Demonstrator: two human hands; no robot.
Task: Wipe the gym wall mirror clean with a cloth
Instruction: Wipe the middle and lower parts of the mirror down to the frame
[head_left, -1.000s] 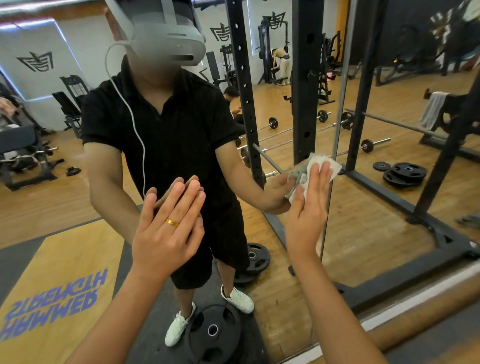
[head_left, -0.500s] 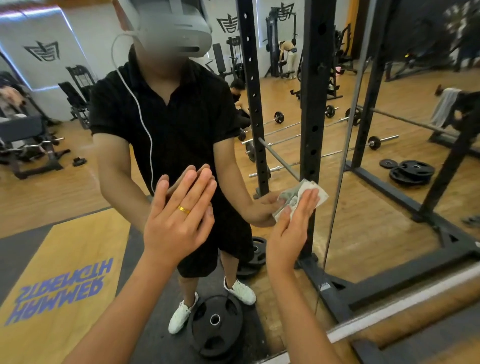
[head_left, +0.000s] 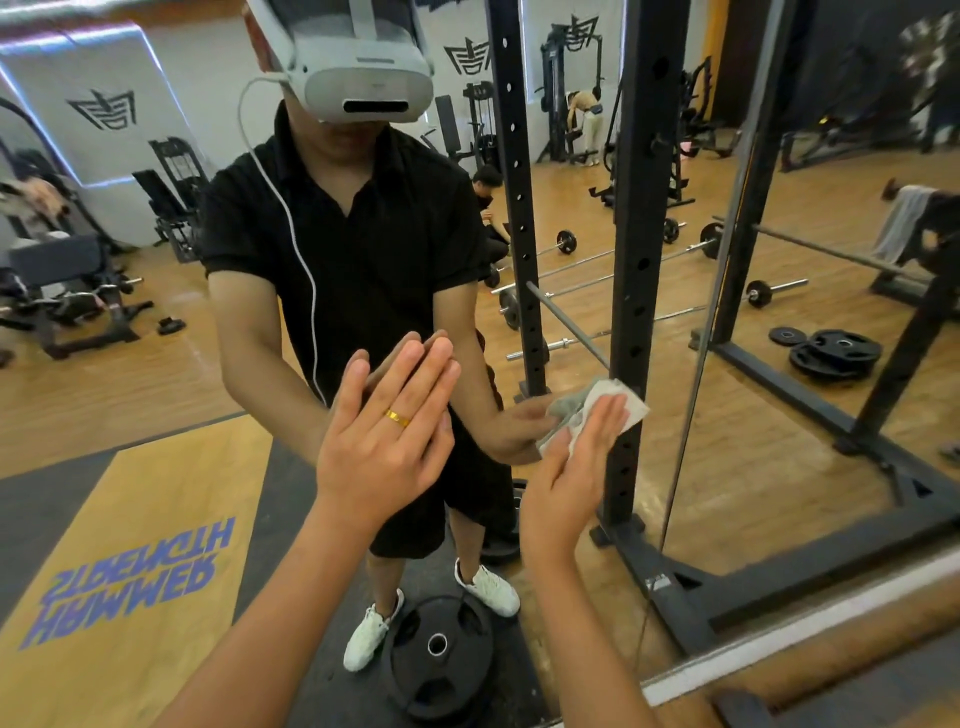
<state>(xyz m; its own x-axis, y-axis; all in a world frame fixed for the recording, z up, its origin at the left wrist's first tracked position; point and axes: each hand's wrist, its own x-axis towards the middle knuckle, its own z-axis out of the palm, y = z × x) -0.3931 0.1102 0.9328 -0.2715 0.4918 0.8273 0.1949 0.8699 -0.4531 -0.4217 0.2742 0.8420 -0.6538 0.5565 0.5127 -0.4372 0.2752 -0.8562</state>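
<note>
Cloth (head_left: 630, 404) slid left under flat right hand (head_left: 571, 473).

I'm getting one view only, the head cam, so no second view is sharing anything. It's sitting above and behind both hands, looking forward and down along the forearms. The left hand (head_left: 382, 441) and right hand (head_left: 571, 467) are landing mid-frame, near the lens. The camera is facing the mirror (head_left: 779, 426) close up, turned a little toward the right hand's side. The wide angle is slanting the rack upright (head_left: 639, 234) just beyond the right hand. Above the left hand the glass is reflecting the headset (head_left: 363, 78), so the camera is looking back at itself. The mirror's bottom edge is running under the right forearm.
</note>
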